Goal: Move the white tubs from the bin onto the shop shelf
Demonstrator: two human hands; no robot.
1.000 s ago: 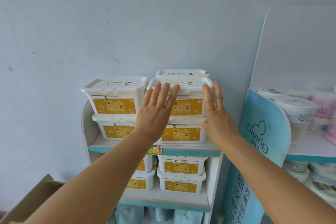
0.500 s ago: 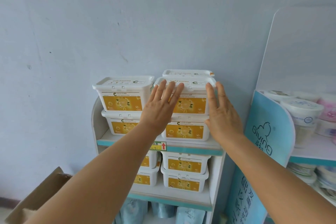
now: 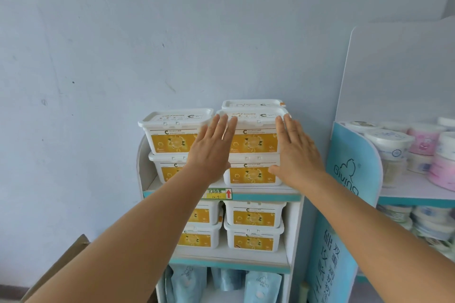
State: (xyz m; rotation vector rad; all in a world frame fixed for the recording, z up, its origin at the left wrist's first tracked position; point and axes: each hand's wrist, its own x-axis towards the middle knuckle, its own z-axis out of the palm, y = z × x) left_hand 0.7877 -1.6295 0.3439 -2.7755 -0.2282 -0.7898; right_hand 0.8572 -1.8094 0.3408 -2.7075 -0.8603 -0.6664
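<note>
White tubs with yellow labels stand stacked two high on the top board of the shop shelf [image 3: 268, 196]. The upper right tub [image 3: 253, 128] sits on a lower tub [image 3: 253, 172], with another tub [image 3: 253, 103] behind it. A left stack [image 3: 172, 133] stands beside them. My left hand [image 3: 211, 150] lies flat, fingers extended, over the front left of the right stack. My right hand [image 3: 295, 152] lies flat at that stack's right front corner. Neither hand grips anything. More tubs [image 3: 253, 226] fill the board below.
A brown cardboard box [image 3: 61, 265] shows at the lower left, partly behind my left arm. A blue and white display stand [image 3: 352, 179] with round tubs [image 3: 389, 140] stands close on the right. Blue pouches [image 3: 261, 285] fill the bottom board. A pale wall is behind.
Both hands stay flat against the right stack, the right hand a little lower. The view has shifted, so the shelf sits further right and lower in frame.
</note>
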